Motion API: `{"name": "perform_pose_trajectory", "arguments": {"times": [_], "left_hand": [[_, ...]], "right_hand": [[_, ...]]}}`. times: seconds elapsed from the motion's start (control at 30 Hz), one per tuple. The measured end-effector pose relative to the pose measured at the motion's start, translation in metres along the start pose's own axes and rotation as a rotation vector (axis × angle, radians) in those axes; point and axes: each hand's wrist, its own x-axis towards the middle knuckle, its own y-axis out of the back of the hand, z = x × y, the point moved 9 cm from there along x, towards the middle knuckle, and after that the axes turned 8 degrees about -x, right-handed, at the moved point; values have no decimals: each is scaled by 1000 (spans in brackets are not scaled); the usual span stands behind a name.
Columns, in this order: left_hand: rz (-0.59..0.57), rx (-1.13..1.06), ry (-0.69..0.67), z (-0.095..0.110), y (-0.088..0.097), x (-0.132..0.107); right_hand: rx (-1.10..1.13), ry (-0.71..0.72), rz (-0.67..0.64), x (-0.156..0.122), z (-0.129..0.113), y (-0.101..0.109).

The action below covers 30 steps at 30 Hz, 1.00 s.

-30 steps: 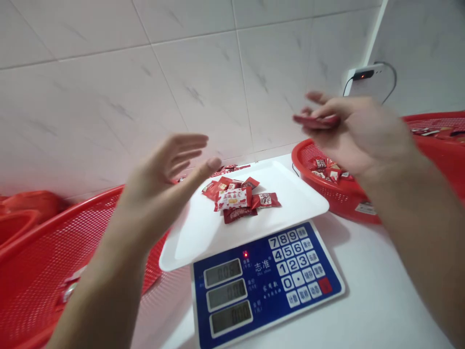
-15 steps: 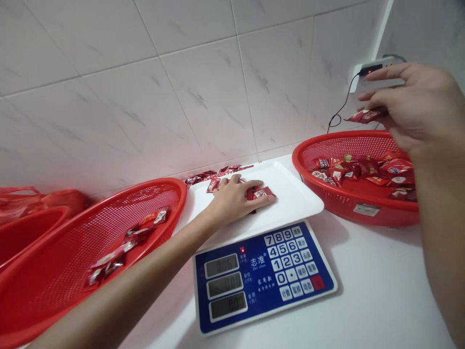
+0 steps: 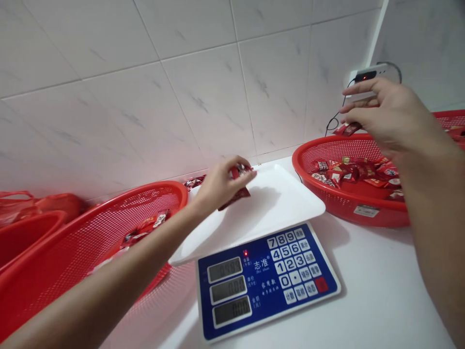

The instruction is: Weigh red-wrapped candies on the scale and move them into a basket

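Note:
Above the white scale pan (image 3: pixel 286 201), my left hand (image 3: pixel 227 182) is closed around several red-wrapped candies (image 3: pixel 240 194). The pan beneath it bears a shadow. My right hand (image 3: pixel 392 116) hovers over the right red basket (image 3: pixel 381 211); a single red wrapped candy (image 3: pixel 348 129) shows under its thumb, while its upper fingers are stretched out and apart. Several candies (image 3: pixel 356 172) in red, white and gold wrappers lie inside that basket. The digital scale (image 3: pixel 267 281) has a blue panel with number keys and lit displays.
A large red mesh basket (image 3: pixel 163 186) with some candies stands at left, partly behind my left forearm. Another red container (image 3: pixel 32 228) and a red plastic bag (image 3: pixel 61 206) are further left. More candies (image 3: pixel 194 182) lie by the wall. A power strip (image 3: pixel 381 72) is at upper right.
My left hand has gathered the candies from the pan and lifted them. My right hand has shifted left and slightly down, with its candy still held. The scale's top reading has changed.

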Motion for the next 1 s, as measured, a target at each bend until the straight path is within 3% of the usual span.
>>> {"name": "perform_pose_trajectory", "arguments": {"times": [0.1,0.2,0.37,0.5,0.63,0.7,0.83,0.9,1.0], "left_hand": [[56,-236,126,-16,27,14],[51,-110,158,-31,42,26],[-32,138,223,-54,29,22],[-17,225,212,-53,17,5],[10,165,192,-49,22,-1],[26,85,203,-46,32,-2],[180,-282,279,-38,64,-11],[250,-440,337,-38,78,-23],[394,-442,425,-52,114,-54]], "right_hand": [[11,8,6,2,1,1],[16,5,7,4,3,1],[-16,2,-21,7,6,-1],[7,14,-28,8,5,-4],[-14,14,-39,5,3,-6],[-41,19,-42,3,2,-6],[-78,4,-30,1,3,-5],[-73,-1,-24,2,4,-4],[-85,1,-32,2,4,-7]]}}
